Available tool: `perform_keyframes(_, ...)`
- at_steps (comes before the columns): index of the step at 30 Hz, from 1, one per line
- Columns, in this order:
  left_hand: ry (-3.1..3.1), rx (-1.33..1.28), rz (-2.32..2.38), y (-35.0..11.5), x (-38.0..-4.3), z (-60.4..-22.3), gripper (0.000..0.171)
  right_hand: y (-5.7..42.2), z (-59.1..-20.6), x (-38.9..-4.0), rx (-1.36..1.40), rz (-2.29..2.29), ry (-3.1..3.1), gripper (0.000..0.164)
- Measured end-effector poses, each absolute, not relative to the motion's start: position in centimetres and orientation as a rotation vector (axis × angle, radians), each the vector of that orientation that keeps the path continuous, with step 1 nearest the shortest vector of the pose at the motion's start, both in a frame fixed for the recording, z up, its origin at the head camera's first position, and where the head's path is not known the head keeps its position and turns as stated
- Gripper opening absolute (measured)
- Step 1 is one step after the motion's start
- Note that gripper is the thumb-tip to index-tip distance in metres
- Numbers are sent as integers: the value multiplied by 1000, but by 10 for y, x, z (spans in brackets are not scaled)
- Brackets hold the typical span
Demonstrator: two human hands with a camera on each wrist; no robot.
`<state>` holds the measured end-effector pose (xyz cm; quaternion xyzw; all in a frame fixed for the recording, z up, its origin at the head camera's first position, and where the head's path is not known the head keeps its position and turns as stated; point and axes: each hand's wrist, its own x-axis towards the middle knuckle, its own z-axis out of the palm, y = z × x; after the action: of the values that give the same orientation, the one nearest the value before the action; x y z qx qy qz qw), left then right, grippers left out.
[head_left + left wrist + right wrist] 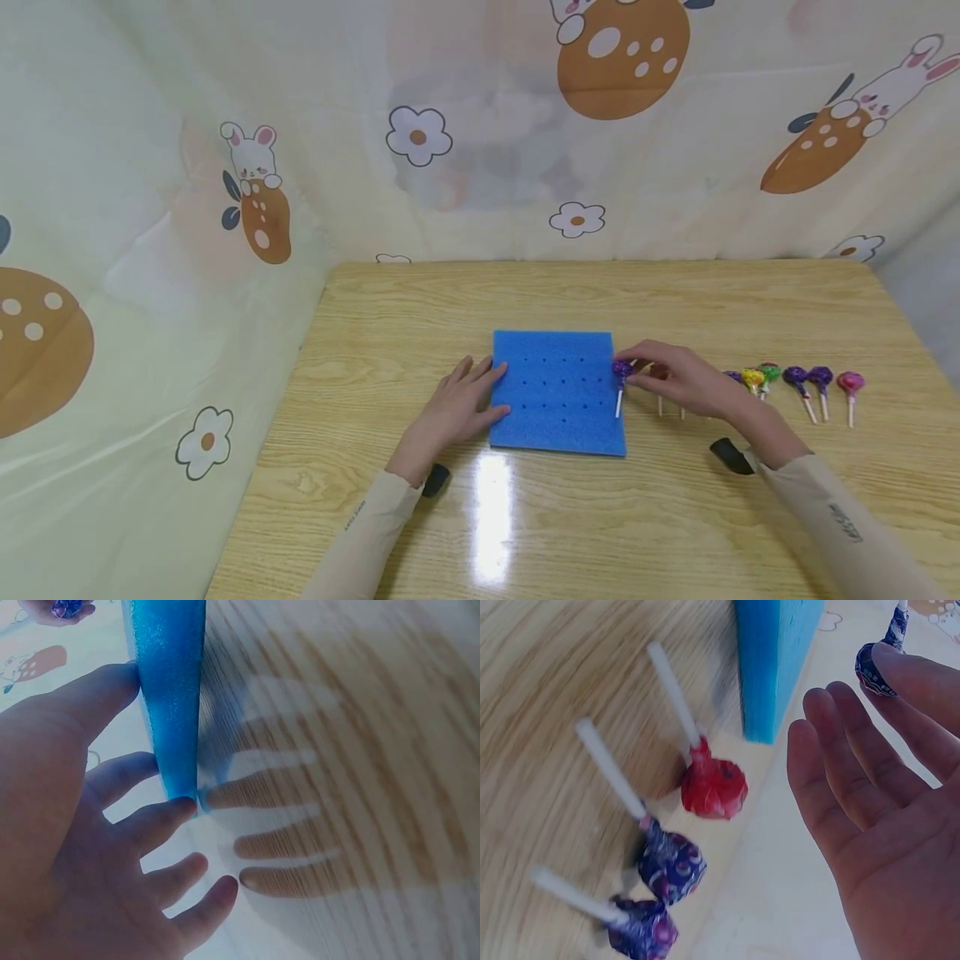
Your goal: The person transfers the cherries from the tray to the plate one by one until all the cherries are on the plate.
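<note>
A blue foam board with rows of small holes lies flat on the wooden table. My left hand rests at its left edge, fingers spread, thumb and fingertips touching the foam. Over the board's right edge, thumb and fingers of my right hand pinch a purple-wrapped lollipop by its head, its white stick pointing down. The right wrist view shows the same lollipop's wrapper between thumb and index finger, the other fingers extended. Below that hand lie a red lollipop and a purple lollipop.
Further right on the table lie a yellow lollipop, a green lollipop, more purple ones and a pink lollipop. My right forearm partly hides the row. A printed cloth hangs behind the table.
</note>
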<state>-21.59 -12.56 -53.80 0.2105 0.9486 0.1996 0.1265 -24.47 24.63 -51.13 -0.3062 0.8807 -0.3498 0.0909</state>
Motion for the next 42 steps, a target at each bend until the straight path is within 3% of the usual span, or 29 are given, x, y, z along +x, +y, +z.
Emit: perform_keyframes(42,2756,599,577,-126,-215,-538,70,303,-504,-227,-781,-943,2792,35)
